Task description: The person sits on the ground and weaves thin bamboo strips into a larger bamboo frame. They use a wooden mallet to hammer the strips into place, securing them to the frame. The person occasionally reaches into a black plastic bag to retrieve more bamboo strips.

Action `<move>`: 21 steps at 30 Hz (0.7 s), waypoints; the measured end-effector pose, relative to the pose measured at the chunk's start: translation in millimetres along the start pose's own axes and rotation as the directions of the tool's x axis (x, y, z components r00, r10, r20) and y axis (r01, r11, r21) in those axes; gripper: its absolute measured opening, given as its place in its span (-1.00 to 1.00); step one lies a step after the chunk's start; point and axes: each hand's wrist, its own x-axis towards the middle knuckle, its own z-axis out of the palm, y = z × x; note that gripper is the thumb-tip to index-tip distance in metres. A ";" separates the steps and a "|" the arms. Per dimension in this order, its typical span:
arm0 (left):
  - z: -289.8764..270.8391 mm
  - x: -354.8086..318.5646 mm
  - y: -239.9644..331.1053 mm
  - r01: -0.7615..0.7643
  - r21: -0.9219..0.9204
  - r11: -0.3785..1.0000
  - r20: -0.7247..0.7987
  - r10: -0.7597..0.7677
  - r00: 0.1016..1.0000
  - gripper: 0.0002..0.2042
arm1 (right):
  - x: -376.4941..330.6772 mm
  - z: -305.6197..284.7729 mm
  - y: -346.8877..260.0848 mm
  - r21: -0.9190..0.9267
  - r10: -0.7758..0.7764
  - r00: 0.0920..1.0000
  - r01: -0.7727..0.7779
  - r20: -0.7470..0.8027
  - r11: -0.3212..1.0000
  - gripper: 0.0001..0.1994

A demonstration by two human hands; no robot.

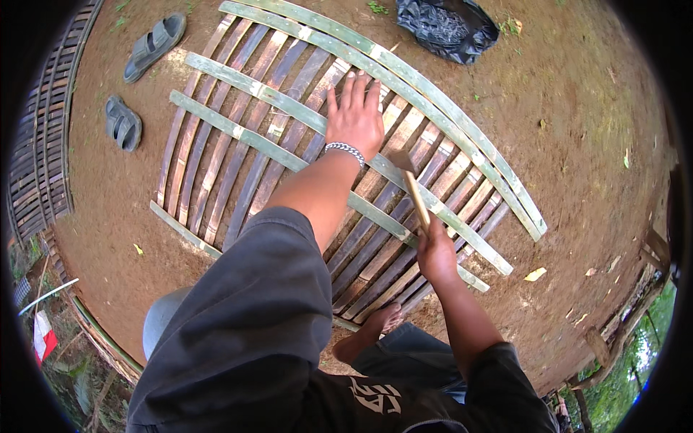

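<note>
A panel of dark bamboo slats (249, 54) lies on the dirt ground, with long green bamboo strips (289, 106) running across it. Flat on the slats near the far strips rests my left hand (354, 119), fingers stretched out, a chain bracelet at its wrist. My right hand (437, 252) grips the wooden handle of a hammer (411, 186). The hammer's head is over the middle green strip, right of my left hand; whether it touches the strip I cannot tell. My bare foot (372, 332) is at the panel's near edge.
Two dark sandals (154, 47) lie at the far left, apart from each other. A black plastic bag (447, 29) sits beyond the panel. Another slatted bamboo panel (45, 130) stands along the left edge. Wooden posts (600, 346) and greenery border the right.
</note>
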 end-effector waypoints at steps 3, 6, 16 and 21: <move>-1.8 0.2 -0.9 0.005 -0.019 1.000 0.016 -0.005 1.000 -0.43 | -3.6 -6.2 -4.0 0.124 -0.134 0.969 0.162 -0.209 0.979 -0.53; 1.3 2.2 5.3 0.000 -0.043 0.999 0.037 0.001 0.999 -0.43 | -10.8 6.8 6.8 0.135 -0.275 0.874 0.353 -0.400 0.926 -0.51; 0.5 -5.1 -0.2 0.023 -0.100 0.995 -0.075 -0.030 0.997 -0.44 | 9.1 -4.8 -15.0 0.435 0.164 0.974 -0.080 -0.158 0.897 -0.59; -3.4 43.1 23.3 -0.101 -0.295 0.950 -0.395 -0.025 0.918 -0.53 | 73.8 11.2 0.9 0.746 0.346 0.915 -0.082 -0.206 0.661 -0.70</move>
